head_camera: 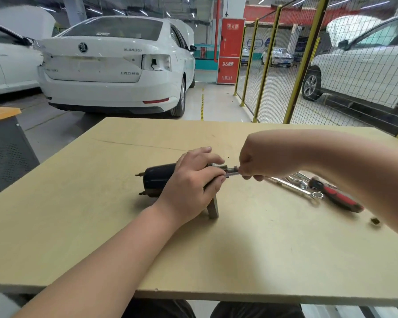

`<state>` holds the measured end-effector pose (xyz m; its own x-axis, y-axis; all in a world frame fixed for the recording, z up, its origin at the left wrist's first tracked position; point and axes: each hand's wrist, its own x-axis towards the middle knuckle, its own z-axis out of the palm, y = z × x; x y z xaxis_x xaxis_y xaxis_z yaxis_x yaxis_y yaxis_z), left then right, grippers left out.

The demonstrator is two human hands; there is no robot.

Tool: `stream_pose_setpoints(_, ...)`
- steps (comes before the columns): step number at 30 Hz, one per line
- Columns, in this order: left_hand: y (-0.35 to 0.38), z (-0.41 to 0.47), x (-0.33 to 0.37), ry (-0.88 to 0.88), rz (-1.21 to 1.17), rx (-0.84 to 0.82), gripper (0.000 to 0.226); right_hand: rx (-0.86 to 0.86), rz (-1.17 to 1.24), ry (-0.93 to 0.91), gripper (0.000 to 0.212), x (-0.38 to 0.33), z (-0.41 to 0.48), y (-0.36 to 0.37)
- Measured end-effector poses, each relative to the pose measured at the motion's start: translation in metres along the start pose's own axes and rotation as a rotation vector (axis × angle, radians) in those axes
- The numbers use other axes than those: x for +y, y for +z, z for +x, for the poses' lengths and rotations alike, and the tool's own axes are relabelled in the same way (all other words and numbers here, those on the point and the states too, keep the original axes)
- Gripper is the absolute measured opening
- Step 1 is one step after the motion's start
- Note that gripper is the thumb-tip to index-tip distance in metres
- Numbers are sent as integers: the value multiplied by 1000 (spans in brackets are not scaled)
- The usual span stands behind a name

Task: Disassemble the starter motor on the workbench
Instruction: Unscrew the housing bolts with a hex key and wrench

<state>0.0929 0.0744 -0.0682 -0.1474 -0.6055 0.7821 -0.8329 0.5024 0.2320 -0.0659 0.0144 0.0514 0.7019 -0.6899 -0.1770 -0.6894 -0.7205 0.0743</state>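
Note:
A black cylindrical starter motor point(155, 180) lies on its side in the middle of the pale wooden workbench point(78, 226), with two studs sticking out of its left end. My left hand point(191, 182) grips the motor's right part from above, over a grey metal flange point(213, 208) that rests on the bench. My right hand point(255, 161) pinches a small metal part point(231, 171) protruding from the motor's right end. My fingers hide the joint between part and motor.
Several chrome wrenches point(292, 185) and a red-and-black handled tool point(338, 197) lie on the bench at the right. A small dark nut point(375, 221) sits near the right edge. White cars and a yellow mesh fence stand beyond the bench.

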Motion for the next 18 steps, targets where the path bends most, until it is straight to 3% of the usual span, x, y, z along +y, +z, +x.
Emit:
stream_pose_setpoints(3,7,4,1,-58,18,-36,18,85,-48,-15,21,6,-1,4)
stream_pose_setpoints(7,8,0,2,-53,49,58,16,163,-149,-126,10,3,-2,9)
stream_pose_setpoints(10,7,1,4,-42,111,86,13,276,-428,-245,14,-1,-2,11)
stream_pose_setpoints(15,8,2,7,-64,37,128,5,102,-548,-202,19,-16,3,13)
stream_pose_setpoints(18,7,2,9,-81,30,117,6,110,-501,-137,27,-23,5,8)
